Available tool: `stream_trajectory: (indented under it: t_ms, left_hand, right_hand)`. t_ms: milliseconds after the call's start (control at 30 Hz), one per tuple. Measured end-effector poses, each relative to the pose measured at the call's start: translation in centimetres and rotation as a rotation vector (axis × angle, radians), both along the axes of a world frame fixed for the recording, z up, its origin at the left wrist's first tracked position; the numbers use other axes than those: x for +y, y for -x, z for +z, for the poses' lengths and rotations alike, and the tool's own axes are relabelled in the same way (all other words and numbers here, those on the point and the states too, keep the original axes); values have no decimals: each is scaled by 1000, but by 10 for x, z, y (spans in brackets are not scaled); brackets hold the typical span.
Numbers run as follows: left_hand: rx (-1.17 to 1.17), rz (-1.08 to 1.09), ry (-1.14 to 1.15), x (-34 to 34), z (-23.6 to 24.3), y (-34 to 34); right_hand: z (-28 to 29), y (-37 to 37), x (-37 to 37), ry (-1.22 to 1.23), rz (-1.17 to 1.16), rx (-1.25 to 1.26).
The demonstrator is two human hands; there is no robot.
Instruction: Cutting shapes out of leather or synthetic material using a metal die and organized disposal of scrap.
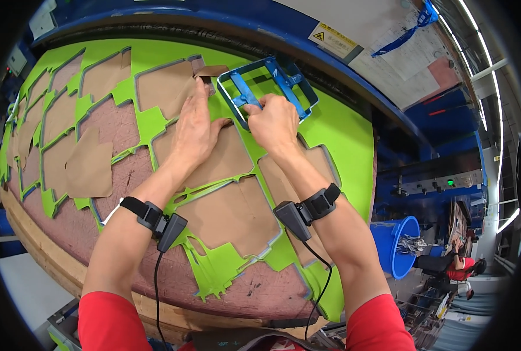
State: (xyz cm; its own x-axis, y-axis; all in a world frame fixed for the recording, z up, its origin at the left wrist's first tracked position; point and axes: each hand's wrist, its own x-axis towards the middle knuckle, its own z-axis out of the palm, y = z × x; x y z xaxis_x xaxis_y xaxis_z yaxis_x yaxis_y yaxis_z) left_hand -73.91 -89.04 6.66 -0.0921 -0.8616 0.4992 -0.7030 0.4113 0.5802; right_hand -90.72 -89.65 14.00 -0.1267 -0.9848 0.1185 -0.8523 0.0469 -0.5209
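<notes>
A bright green sheet point(351, 152), cut into a net of angular openings, lies over a worn pinkish board point(243, 295). Brown flat pieces fill many openings. My right hand point(275, 123) is closed on the near side of a blue cutting die point(244, 89), an open frame with crossbars resting on the sheet's uncut far part. To its left, my left hand point(193, 131) lies stretched out, fingers apart, over a brown piece point(228, 153). Its fingertips are by a small brown flap point(212, 71) beside the die; whether they touch it is unclear.
A loose brown piece point(91, 167) overlaps the sheet on the left. Behind the board runs a blue machine beam point(202, 26). A wooden edge point(44, 248) borders the near left side. On the right stand a blue bin point(389, 248) and, farther off, a person in red point(460, 267).
</notes>
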Motion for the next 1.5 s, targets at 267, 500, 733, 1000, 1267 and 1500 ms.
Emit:
stream_trajectory:
  t_ms: [267, 500, 733, 1000, 1267, 1500]
  left_hand:
    - [-62, -34, 20, 0, 0, -6]
    - [-80, -45, -85, 0, 13, 5]
    - [-235, -107, 26, 9, 27, 4]
    - [-318, -182, -59, 11, 29, 10]
    - [-354, -162, -68, 9, 31, 13]
    - [-373, -161, -74, 10, 28, 14]
  right_hand:
    - [-2, -11, 3, -24, -60, 6]
    - [-7, -7, 1, 27, -34, 44]
    - [-4, 79, -33, 578, 52, 127]
    - [-20, 179, -105, -193, 393, -172]
    - [-27, 178, -118, -222, 552, 130]
    - [-37, 176, -119, -59, 649, 96]
